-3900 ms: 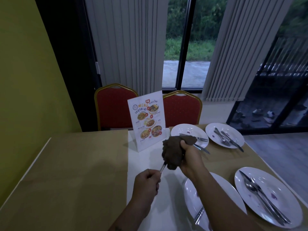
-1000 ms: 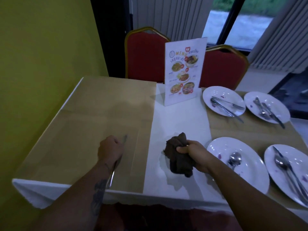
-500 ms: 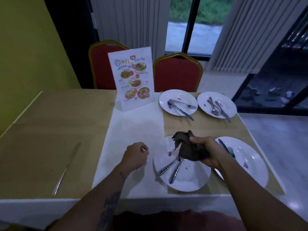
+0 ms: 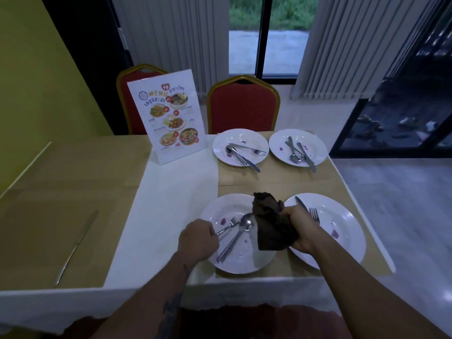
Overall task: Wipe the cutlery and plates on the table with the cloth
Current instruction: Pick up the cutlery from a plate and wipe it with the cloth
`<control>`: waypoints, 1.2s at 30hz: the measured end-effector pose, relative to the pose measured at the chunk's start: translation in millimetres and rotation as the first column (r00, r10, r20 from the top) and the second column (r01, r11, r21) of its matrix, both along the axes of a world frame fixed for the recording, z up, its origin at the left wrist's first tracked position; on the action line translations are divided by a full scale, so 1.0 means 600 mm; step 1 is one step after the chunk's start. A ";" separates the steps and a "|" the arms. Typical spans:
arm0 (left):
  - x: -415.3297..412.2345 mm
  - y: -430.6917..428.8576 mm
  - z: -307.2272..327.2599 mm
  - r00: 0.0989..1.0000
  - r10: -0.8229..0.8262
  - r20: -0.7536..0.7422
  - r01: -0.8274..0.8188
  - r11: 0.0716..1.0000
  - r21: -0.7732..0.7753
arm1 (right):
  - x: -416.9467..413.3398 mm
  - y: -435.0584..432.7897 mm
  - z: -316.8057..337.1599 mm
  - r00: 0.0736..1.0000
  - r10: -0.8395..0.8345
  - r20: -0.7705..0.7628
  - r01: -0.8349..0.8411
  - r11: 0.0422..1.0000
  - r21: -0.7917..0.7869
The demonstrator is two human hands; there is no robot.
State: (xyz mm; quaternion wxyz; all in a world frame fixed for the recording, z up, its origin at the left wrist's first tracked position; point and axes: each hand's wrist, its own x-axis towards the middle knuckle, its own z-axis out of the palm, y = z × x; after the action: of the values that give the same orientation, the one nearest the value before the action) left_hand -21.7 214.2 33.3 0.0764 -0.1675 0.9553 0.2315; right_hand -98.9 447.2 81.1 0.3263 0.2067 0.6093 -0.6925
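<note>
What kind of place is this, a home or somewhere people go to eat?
Most likely a restaurant dining room. A standing picture menu sits on the clothed table, matching red banquet chairs line the far side, and four used plates hold cutlery.

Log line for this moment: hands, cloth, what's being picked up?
left hand: closing on fork on near plate | right hand: holding cloth | knife: lying apart, table left

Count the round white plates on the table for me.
4. Far left plate and far right plate sit near the red chairs; near left plate lies under the left hand; near right plate lies beside the right hand. None seems hidden.
</note>
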 end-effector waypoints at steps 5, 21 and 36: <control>-0.004 -0.002 0.024 0.972 0.233 -0.032 -0.221 0.951 0.216 | -0.006 -0.021 -0.013 0.999 0.044 -0.020 -0.041 0.990 0.134; 0.049 -0.063 0.115 0.988 0.142 -0.068 -0.066 0.770 0.635 | 0.008 -0.218 0.037 0.908 -0.145 -0.393 0.164 0.986 0.014; 0.127 -0.238 0.116 0.900 0.402 -0.167 -0.173 0.681 0.711 | 0.132 -0.433 0.046 0.997 -0.038 -0.067 0.015 0.949 -0.315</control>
State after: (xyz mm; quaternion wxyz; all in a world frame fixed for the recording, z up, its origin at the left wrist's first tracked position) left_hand 54.3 71.4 103.0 -0.0563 -0.2390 0.7635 0.5973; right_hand -19.7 187.6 108.4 0.3236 0.1354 0.4998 -0.7919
